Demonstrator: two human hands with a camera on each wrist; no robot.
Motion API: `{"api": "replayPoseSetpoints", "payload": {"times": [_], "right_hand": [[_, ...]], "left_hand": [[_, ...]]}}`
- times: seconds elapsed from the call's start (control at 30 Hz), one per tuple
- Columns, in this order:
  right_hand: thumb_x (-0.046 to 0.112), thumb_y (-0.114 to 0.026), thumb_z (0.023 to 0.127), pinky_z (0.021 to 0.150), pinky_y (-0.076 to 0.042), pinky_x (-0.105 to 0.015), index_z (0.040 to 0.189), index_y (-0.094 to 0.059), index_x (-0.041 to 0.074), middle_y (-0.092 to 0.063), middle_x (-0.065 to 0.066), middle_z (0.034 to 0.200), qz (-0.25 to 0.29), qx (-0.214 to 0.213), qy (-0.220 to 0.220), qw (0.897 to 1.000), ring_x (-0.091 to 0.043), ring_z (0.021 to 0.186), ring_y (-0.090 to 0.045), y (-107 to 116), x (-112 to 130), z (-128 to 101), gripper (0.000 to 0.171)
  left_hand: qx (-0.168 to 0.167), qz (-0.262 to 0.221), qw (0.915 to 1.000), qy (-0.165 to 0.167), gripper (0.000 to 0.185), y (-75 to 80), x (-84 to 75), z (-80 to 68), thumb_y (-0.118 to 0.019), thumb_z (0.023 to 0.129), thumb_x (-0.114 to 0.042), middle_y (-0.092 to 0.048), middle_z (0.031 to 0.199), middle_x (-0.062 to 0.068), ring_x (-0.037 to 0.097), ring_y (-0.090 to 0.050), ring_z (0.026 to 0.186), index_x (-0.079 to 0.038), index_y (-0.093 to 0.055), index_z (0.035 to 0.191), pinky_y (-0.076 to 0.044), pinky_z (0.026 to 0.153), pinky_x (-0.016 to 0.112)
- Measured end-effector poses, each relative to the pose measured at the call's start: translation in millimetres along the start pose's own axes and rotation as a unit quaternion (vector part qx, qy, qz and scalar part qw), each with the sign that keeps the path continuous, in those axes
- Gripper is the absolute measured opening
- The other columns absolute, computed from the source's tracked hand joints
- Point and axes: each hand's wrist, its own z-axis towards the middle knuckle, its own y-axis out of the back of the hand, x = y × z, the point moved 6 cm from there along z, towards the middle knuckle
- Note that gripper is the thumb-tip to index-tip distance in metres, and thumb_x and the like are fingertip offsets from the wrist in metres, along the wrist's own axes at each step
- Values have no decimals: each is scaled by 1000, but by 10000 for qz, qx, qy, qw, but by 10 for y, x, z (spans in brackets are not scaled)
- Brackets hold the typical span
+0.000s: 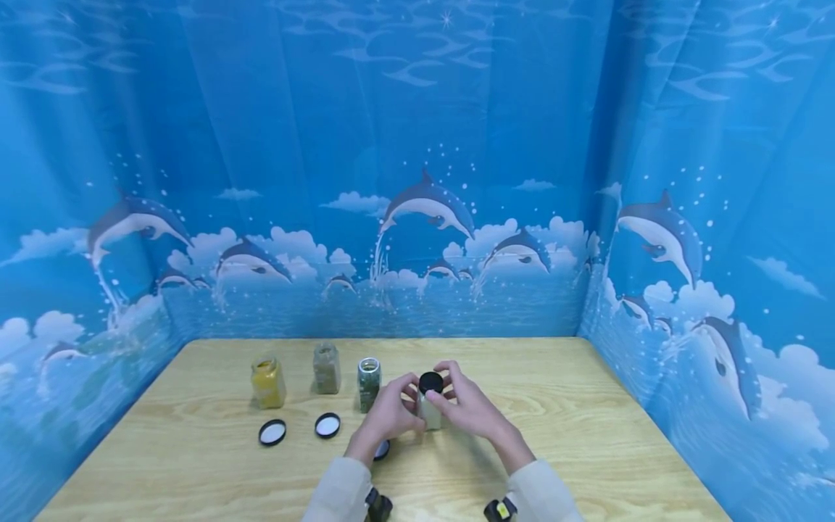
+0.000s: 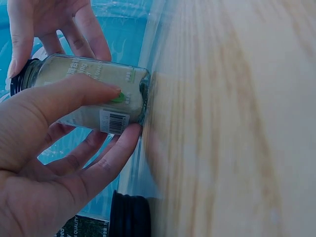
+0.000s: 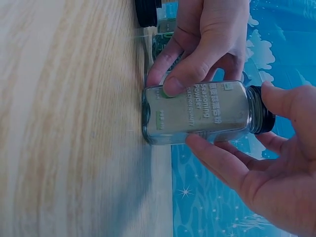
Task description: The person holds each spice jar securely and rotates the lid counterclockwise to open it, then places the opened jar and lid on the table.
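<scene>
A square glass jar of pale seasoning powder [image 3: 197,113] stands upright on the table, between both hands in the head view. Its black lid [image 1: 430,383] is on. My left hand [image 1: 390,410] holds the jar body low down, thumb on one side and fingers round the other, as the left wrist view shows. My right hand [image 1: 475,412] has its thumb and fingers about the lid, with one fingertip touching the glass in the right wrist view. Just left of the left hand stands an uncapped jar of dark green flakes [image 1: 368,384].
Further left stand an open jar of yellow powder [image 1: 268,384] and an open jar of greyish-brown powder [image 1: 327,370]. Two black lids, a left one [image 1: 272,433] and a middle one [image 1: 327,425], lie white side up. Another lid [image 1: 382,450] is partly hidden beneath the left forearm.
</scene>
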Motion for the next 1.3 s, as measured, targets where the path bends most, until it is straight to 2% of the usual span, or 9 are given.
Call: {"api": "replayPoseSetpoints", "payload": {"times": [0.2,0.43,0.53,0.67,0.73,0.93,1.07,1.2,1.3], "right_hand": [[29,-58,105,91,-61,-49,138,-43,3,-61,-26,129,77,-39,23,10000,-38,112,-66,5,17,-10,44],[20,-52,108,81,-63,-36,143,-44,4,-60,-23,126,-16,107,118,9999,-35,110,-67,9,28,-5,39],[13,-48,108,80,-65,-41,147,-44,6,-60,-22,126,-20,230,249,9994,-34,110,-67,14,38,-4,39],[9,-47,108,81,-65,-47,150,-44,7,-57,-23,134,30,333,345,9988,-35,111,-67,12,36,-7,42],[8,-47,108,81,-65,-46,151,-43,6,-56,-25,139,46,355,371,9987,-36,111,-67,8,32,-9,43],[8,-46,108,80,-65,-44,150,-43,8,-54,-25,141,45,374,335,9987,-34,111,-67,0,10,-11,42],[8,-48,108,82,-65,-47,153,-39,5,-56,-26,134,92,343,304,9989,-37,112,-67,-7,-11,-8,46],[17,-52,108,89,-64,-47,156,-31,2,-58,-24,126,58,263,205,9994,-38,115,-66,-1,-17,-10,55],[28,-55,107,87,-63,-42,153,-32,2,-60,-24,127,62,217,115,9997,-36,114,-66,1,-20,-5,58]], "left_hand": [[-1,7,10000,-11,52,1,-1,1,-87,65,7,-68,103,9,24,-71,94,-13,-66,109,-64,83,41],[-18,-20,9999,-126,54,14,-19,-5,-86,64,9,-69,103,11,25,-72,93,-10,-66,110,-65,82,40],[-57,-11,9998,-197,54,11,-22,-7,-85,63,9,-69,102,12,25,-72,92,-9,-66,110,-65,81,39],[-85,-18,9997,-231,54,3,-13,-12,-85,62,8,-69,101,11,26,-73,92,-8,-65,110,-65,82,39],[-82,-25,9997,-231,54,3,-6,-14,-85,62,8,-69,101,12,26,-73,92,-8,-65,110,-65,82,39],[-63,-28,9998,-204,54,-5,13,-11,-85,63,8,-68,102,12,26,-73,92,-9,-65,111,-65,81,40],[-58,-72,9997,-220,55,-4,15,-11,-85,62,9,-68,101,12,26,-73,92,-9,-65,111,-65,81,40],[-47,-85,9998,-170,56,-6,17,-4,-85,62,8,-68,101,11,25,-73,92,-10,-66,111,-65,82,40],[-42,-52,9999,-104,55,-5,17,4,-86,63,7,-68,102,9,24,-72,93,-12,-66,111,-65,82,39]]}}
